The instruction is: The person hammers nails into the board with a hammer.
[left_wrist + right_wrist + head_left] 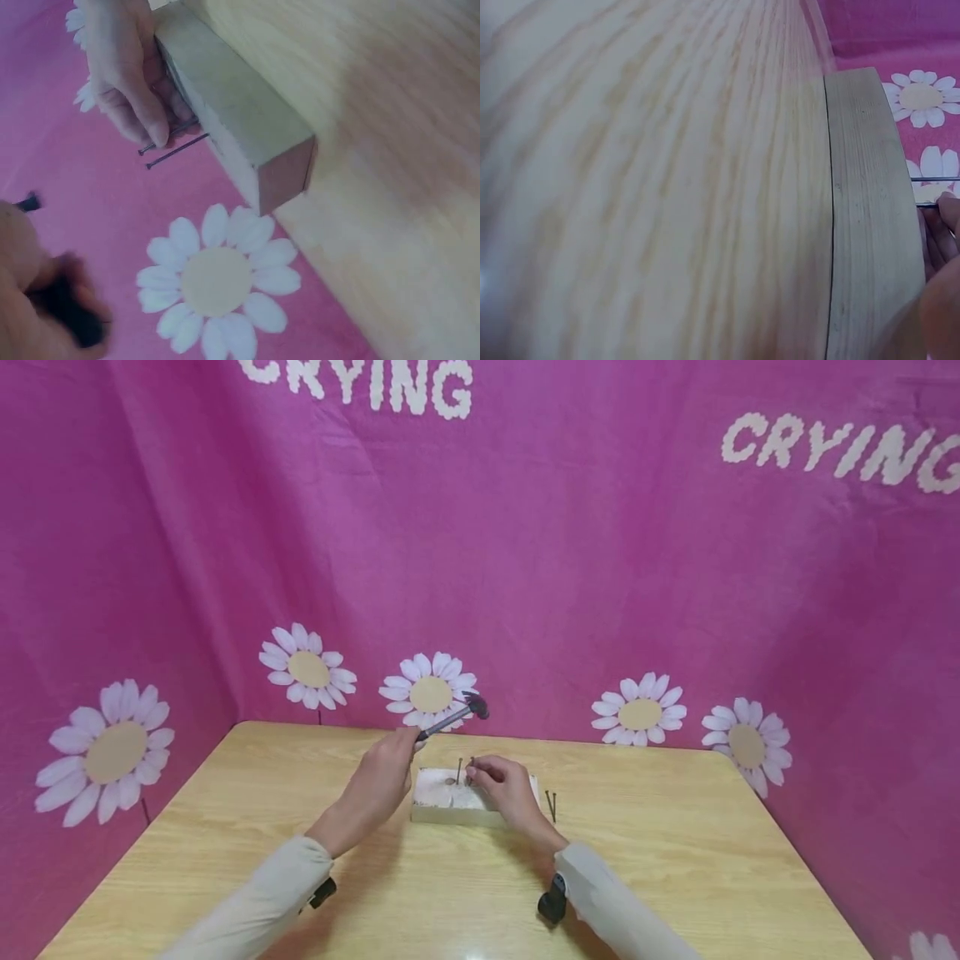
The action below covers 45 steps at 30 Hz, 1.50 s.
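My left hand (381,781) grips a hammer (450,720) by its handle, raised above the left side of a wooden block (457,815). The hammer's dark claw head points away to the upper right. With thumb and fingers, my right hand (508,785) pinches a nail (169,139) that stands on the block's white top. Beside it another nail (459,770) stands upright in the block, untouched. In the right wrist view both nail shanks show next to the fingertips, and most of the right hand (945,232) is cut off by the frame edge.
Two loose nails (551,806) lie on the wooden table (660,843) just right of the block. Behind the table hangs a pink cloth (525,568) with daisies and lettering. A small black camera (552,902) sits on the right wrist.
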Tool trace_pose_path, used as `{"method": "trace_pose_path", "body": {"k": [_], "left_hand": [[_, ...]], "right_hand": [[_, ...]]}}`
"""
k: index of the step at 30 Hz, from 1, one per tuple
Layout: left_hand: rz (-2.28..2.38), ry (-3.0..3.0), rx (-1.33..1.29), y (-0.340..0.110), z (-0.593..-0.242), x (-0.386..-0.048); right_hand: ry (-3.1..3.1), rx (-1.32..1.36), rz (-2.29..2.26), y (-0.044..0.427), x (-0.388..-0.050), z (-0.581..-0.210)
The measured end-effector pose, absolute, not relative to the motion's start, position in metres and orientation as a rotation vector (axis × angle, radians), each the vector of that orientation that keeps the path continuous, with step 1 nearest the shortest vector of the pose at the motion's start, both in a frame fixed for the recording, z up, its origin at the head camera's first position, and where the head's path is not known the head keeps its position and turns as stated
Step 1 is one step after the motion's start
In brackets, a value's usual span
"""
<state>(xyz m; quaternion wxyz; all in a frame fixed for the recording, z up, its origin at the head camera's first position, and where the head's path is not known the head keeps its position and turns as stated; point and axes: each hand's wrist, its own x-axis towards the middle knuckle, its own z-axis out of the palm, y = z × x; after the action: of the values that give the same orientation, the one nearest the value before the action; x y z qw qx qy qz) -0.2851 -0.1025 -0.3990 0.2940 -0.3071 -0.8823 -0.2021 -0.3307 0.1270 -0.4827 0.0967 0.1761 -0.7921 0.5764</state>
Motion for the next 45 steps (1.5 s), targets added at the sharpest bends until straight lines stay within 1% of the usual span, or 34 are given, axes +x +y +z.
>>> {"method": "trace_pose_path", "body": {"k": [5,9,16,19,25,29,35,40,45], "left_hand": [[-0.455,-2.448,-0.812,-0.103,-0.405,-0.284],[-0.520,-2.366,-0.802,-0.102,-0.409,-0.285],[-0.537,-2.442,-0.789,-0.101,-0.411,-0.283],[-0.609,-2.377,-0.782,-0.102,-0.410,-0.285],[-0.549,-2.485,-0.799,-0.107,-0.409,-0.284],[-0.623,-2.400,-0.771,-0.107,-0.411,-0.286],[-0.560,-2.561,-0.760,-0.102,-0.409,-0.283],[-0.649,-2.405,-0.732,-0.100,-0.406,-0.283],[-0.565,-2.531,-0.778,-0.098,-0.407,-0.282]], "right_hand": [[-2.333,0.517,1.687,0.126,-0.331,-0.481],[-2.329,0.516,1.681,0.126,-0.330,-0.482],[-2.343,0.509,1.698,0.126,-0.327,-0.482],[-2.356,0.490,1.709,0.126,-0.326,-0.481],[-2.347,0.505,1.664,0.125,-0.329,-0.481],[-2.335,0.526,1.675,0.126,-0.329,-0.483],[-2.345,0.538,1.662,0.125,-0.330,-0.483],[-2.369,0.528,1.675,0.124,-0.328,-0.483],[-2.367,0.498,1.664,0.125,-0.327,-0.484]]}}
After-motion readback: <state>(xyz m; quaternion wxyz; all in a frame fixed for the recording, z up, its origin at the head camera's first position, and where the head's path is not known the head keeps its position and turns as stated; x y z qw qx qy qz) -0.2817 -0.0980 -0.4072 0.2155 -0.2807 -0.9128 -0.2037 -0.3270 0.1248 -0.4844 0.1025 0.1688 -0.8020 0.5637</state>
